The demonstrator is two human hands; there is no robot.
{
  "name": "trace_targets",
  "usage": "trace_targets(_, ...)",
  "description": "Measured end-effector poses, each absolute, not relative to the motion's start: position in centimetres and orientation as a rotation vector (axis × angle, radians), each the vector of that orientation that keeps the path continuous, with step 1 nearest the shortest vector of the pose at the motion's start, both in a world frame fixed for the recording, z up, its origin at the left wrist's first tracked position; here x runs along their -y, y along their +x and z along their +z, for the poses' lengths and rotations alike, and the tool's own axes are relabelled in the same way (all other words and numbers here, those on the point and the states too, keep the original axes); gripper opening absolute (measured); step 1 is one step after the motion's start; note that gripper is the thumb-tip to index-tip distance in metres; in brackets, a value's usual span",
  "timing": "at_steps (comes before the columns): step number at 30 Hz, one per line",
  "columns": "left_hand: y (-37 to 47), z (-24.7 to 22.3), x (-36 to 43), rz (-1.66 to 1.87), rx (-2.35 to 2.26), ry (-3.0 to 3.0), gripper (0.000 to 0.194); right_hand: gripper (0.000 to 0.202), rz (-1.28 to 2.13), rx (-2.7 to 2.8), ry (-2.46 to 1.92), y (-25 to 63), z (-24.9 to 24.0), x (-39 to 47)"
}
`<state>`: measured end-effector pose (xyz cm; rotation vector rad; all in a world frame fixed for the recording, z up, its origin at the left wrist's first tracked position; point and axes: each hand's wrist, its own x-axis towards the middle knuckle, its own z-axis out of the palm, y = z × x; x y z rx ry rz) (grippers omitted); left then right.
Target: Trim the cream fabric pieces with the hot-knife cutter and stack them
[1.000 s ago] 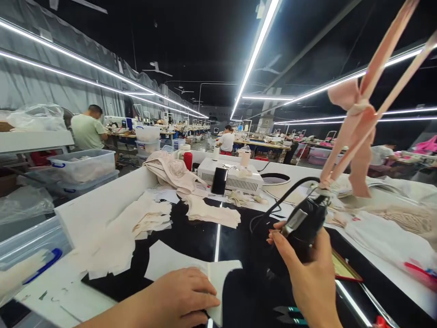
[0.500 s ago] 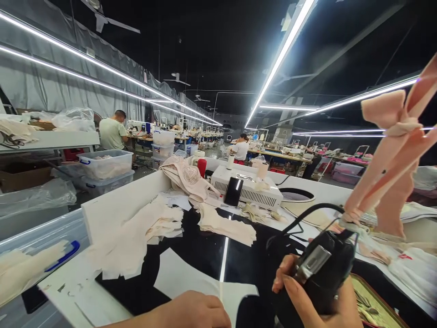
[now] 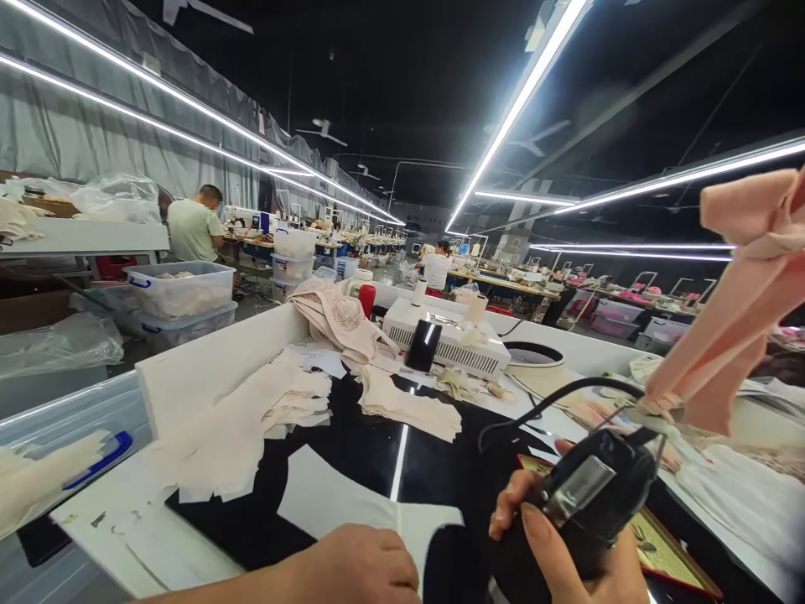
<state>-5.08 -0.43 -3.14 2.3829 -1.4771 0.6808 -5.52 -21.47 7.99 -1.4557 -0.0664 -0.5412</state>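
Observation:
My right hand (image 3: 566,537) is wrapped round a black corded hand tool (image 3: 604,478) with a shiny metal plate on its side. Its lower end is hard to make out. Pink fabric strips (image 3: 723,327) are knotted to its top and run upward. Low in the middle, my left hand (image 3: 358,562) rests over a white flat piece (image 3: 333,495) with curved edges, its fingers curled and their tips hidden. Beyond it, cream fabric pieces (image 3: 408,403) lie stacked on the black glossy board (image 3: 371,453). A larger layered pile of cream cut pieces (image 3: 245,419) lies to the left.
A white vented box (image 3: 453,335) stands at the back with a black phone-like object (image 3: 423,346) against it. Lace fabric (image 3: 333,310) and a red spool (image 3: 367,300) lie beside it. A tray (image 3: 672,545) sits at right. A co-worker (image 3: 194,226) sits at far left.
The view has shifted slightly, so the table items appear a little further left and up. The tool has tilted a little and the pink strips sway right. Both hands keep their hold.

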Motion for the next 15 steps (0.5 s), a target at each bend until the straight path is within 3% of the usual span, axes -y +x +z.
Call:
trace_targets(7, -7.3, 0.3, -0.1, 0.373, 1.201, 2.352, 0.013, 0.06, -0.484, 0.278, -1.31, -6.8, 7.8, 21.0)
trace_targets(15, -7.3, 0.2, 0.0, 0.246, 1.055, 2.241, 0.012, 0.047, -0.481, 0.39, -1.171, -7.6, 7.4, 19.3)
